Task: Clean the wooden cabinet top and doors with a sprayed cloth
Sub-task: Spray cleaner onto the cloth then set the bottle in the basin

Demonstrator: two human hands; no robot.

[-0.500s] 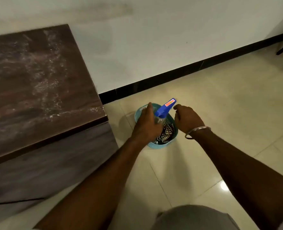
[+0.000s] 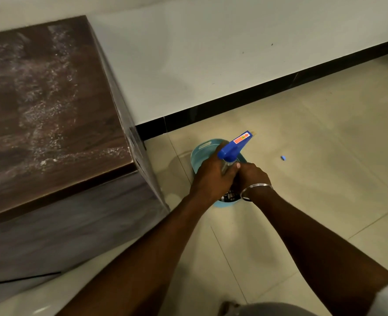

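Dusty cabinet top is sitting way left. Left hand is gripping the spray bottle, nozzle pointing up-right, over the basket. Right hand is reaching in beside it; can't tell what it's grabbing.

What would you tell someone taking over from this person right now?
Left hand: gripping the spray bottle over the blue basket on the floor.
Right hand: reaching into the basket beside the bottle; what it grips is hidden.
Cloth: a patterned fabric shows in the basket, not yet out.
Cabinet top: streaked with whitish marks, not wiped clean.
Left: spray the cloth, wipe top and doors.
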